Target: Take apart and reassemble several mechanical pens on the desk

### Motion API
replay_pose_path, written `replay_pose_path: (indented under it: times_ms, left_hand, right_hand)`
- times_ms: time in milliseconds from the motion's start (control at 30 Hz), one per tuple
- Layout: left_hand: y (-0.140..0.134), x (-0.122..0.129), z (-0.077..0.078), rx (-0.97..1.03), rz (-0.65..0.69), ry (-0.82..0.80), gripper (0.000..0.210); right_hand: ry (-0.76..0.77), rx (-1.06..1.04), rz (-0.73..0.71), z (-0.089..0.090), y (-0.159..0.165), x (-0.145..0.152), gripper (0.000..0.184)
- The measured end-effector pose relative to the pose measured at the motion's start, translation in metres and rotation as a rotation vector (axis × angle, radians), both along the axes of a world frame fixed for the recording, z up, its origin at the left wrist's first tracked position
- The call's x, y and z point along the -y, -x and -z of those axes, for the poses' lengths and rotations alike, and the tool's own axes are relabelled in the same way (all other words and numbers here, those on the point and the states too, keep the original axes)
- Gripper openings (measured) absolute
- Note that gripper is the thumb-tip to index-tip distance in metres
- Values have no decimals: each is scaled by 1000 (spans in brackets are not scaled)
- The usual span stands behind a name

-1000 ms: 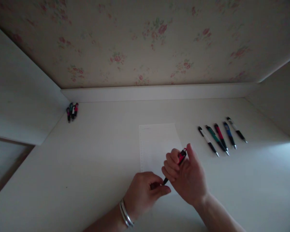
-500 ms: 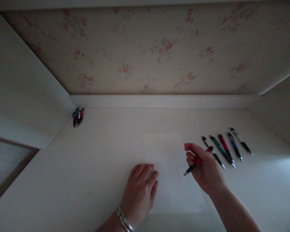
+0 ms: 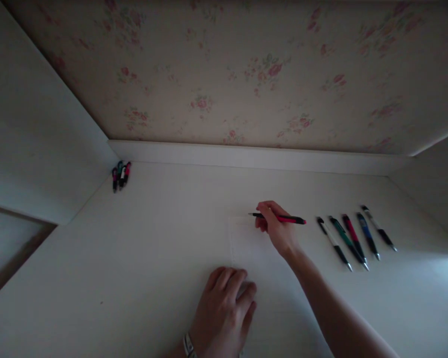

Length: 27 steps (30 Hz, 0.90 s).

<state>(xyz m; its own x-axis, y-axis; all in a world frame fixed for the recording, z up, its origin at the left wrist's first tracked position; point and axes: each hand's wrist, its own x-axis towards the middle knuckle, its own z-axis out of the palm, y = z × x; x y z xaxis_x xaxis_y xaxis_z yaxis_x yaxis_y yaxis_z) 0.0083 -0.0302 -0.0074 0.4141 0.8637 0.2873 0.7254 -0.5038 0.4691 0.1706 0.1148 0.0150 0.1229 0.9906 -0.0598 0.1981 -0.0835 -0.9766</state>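
Note:
My right hand (image 3: pixel 280 236) is closed around a red and black pen (image 3: pixel 293 219), whose tip points left. The hand is over the top part of a white sheet of paper (image 3: pixel 267 271); I cannot tell whether the tip touches it. Lower down, my left hand (image 3: pixel 226 311) rests palm down at the left side of the sheet, its fingers loosely bent and lying on it. A bracelet (image 3: pixel 188 344) is on the left wrist.
Several pens, among them a green pen (image 3: pixel 347 241) and a blue pen (image 3: pixel 368 236), lie side by side at the right. A small group of pens (image 3: pixel 121 175) is in the back left corner. White panels (image 3: pixel 41 124) and a flowered wall (image 3: pixel 209 74) border the desk.
My right hand has moved left and away from me with the pen, which has turned from pointing down-left to lying nearly level. My left hand stays on the paper; the view has shifted slightly.

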Motion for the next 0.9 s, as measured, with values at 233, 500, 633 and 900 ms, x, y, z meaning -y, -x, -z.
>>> replay_pose_path:
  times_ms: [233,500,633,900]
  left_hand:
    - [0,-1,2,10,2,12,23]
    - [0,-3,0,12,7,-27,24]
    - [0,-2,2,2,14,-31,23]
    - [0,-2,4,1,12,-59,22]
  right_hand:
    - [15,92,34,15,5,-7,23]
    - [-1,263,90,16,7,-8,15]
    - [-15,302,82,18,8,-9,16]
    - [-47,337,60,17,9,-9,17]
